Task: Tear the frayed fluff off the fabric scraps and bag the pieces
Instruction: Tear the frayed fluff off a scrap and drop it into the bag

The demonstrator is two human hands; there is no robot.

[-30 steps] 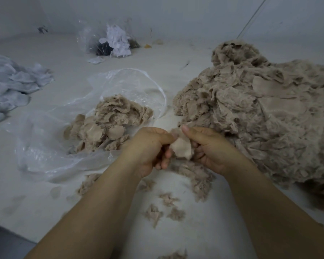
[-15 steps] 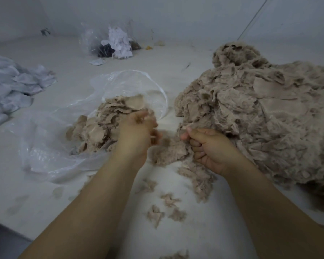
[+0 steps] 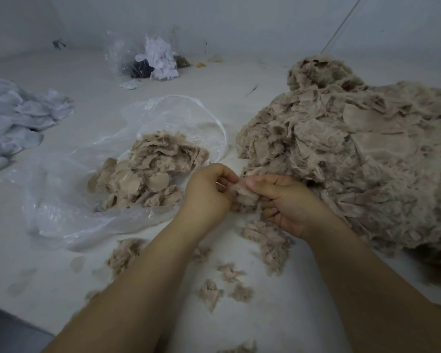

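Sitting heaped along the right side of the pale work surface (image 3: 239, 80), the big mound of untrimmed beige fabric scraps (image 3: 354, 154) is lying within easy reach of the right hand (image 3: 285, 202), probably so fresh pieces can be pulled without stretching. Lying open-mouthed left of centre, the clear crumpled plastic bag (image 3: 61, 205) is holding a smaller pile of cleaned beige rounds (image 3: 148, 171), and its mouth is facing the left hand (image 3: 209, 192), which would make dropping a finished piece quick. Torn-off beige fluff tufts (image 3: 270, 240) are gathering loose on the surface below the hands, toward the near edge, apparently let fall as waste.

Both hands are meeting just between the bag and the mound, gripping one small beige frayed scrap (image 3: 242, 196). The right hand's thumb and curled fingers are clamping it; the left hand's fingertips are pinching its opposite edge, seemingly ready to tear.
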